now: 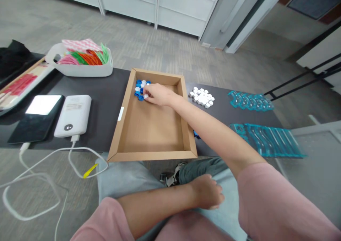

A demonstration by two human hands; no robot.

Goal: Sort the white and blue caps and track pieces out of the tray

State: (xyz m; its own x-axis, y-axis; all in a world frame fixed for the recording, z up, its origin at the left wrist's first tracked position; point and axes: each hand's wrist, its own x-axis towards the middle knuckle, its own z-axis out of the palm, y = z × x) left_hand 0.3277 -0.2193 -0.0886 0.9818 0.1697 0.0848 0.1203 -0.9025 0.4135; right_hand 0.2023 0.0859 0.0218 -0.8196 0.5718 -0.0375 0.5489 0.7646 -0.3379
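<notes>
An open cardboard box sits on the dark table in front of me. My right hand reaches into its far left corner, fingers pinched on a white hexagonal piece. Beside those fingertips, several blue hexagonal pieces and white ones lie packed together on the box floor; my hand hides part of them. A pile of white hexagonal pieces lies on the table just right of the box. My left hand rests over my lap, curled into a fist, with nothing visible in it.
A few blue pieces show partly behind my right forearm. Teal clear plastic trays lie at the right. On the left are a power bank, a phone, a looping white cable and a white basket of colourful strips.
</notes>
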